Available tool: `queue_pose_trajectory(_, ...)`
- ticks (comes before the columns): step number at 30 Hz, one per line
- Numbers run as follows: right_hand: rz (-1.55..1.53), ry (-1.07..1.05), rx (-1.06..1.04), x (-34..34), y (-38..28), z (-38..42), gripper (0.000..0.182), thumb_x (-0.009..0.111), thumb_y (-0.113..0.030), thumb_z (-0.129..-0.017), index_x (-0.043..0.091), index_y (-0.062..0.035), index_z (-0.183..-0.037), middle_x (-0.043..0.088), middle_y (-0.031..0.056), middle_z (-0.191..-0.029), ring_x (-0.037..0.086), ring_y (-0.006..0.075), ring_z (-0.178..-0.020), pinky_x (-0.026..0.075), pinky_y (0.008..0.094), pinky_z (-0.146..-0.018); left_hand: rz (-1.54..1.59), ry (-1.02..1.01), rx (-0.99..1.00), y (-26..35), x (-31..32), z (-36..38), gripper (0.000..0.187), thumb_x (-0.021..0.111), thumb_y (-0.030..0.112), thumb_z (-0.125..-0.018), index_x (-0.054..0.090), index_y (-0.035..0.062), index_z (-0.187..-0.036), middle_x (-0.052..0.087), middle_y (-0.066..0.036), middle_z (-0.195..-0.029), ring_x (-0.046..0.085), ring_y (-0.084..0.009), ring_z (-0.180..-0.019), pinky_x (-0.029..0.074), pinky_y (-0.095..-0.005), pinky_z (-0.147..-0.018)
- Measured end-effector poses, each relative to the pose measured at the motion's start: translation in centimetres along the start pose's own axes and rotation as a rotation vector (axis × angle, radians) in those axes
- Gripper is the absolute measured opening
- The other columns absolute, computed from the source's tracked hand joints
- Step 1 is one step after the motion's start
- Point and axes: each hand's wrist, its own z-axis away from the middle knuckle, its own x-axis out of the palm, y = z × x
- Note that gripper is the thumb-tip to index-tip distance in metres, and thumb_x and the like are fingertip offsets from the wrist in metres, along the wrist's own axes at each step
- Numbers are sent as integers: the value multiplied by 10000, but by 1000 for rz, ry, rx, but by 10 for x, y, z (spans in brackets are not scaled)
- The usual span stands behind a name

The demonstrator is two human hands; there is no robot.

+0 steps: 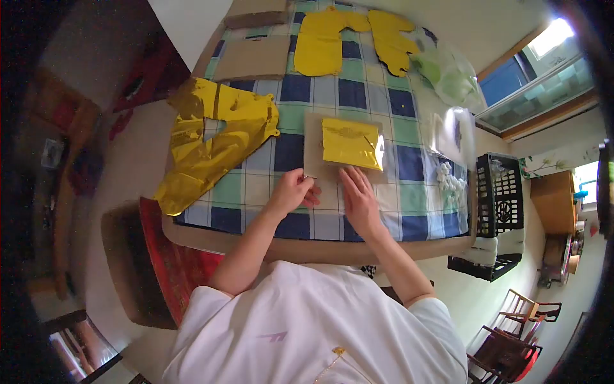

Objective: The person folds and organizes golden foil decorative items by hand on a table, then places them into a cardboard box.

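Right now, in the head view, your left hand (293,191) pinches the near-left corner of the flat brown cardboard sheet (320,144), fingers curled together on its edge, while your right hand (359,200) lies flat with fingers pressed together and stretched out along the sheet's near edge. On the sheet, toward twelve o'clock from your right hand, sits the folded square of gold foil (351,143), shiny and creased, catching a glare at its right side. Card and foil lie on the blue, green and white checked tablecloth (348,93), near the middle of the table's near half.

By my reading, you are squaring or steadying the card with the foil packet on it; the next move likely calls for a firm hold on that near edge so the slippery foil does not slide (it looks light and crinkly, so it will shift easily).

At ten o'clock from your left hand lies a large crumpled gold foil balloon piece (211,141), hanging over the table edge. Far off at twelve o'clock are two more flat yellow foil shapes (348,38) and other brown cardboard pieces (252,57). At two o'clock lie clear plastic bags (451,77), and at three o'clock a black plastic crate (499,192).
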Motion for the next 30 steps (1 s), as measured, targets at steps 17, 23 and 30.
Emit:
queue_pose_trajectory(17, 169, -47, -11, 17, 22, -36, 534, 561, 2, -768, 453, -21, -1291, 489, 194, -1307, 393, 371, -1285, 339, 473, -1040, -8, -12, -33, -4, 0, -9, 145, 456, 75, -899, 513, -57, -877, 644, -162, -744, 670, -241, -571, 555, -317, -476)
queue_pose_trajectory(23, 156, -71, 1, 12, 15, -8, 449, 533, 4, -801, 516, -14, -1249, 520, 178, -1305, 460, 330, -1251, 339, 455, -1059, -95, 97, 15, 2, 0, -1, 144, 494, 111, -912, 516, -27, -878, 639, -139, -727, 662, -218, -559, 534, -316, -452)
queue_pose_trajectory(30, 28, -24, 56, 9, 10, -7, 408, 526, 10, -823, 526, -7, -1230, 523, 189, -1288, 493, 341, -1200, 392, 426, -1005, -658, 368, 482, -11, 20, 22, 207, 602, 174, -889, 609, 23, -1030, 634, -155, -678, 637, -283, -591, 490, -400, -545)
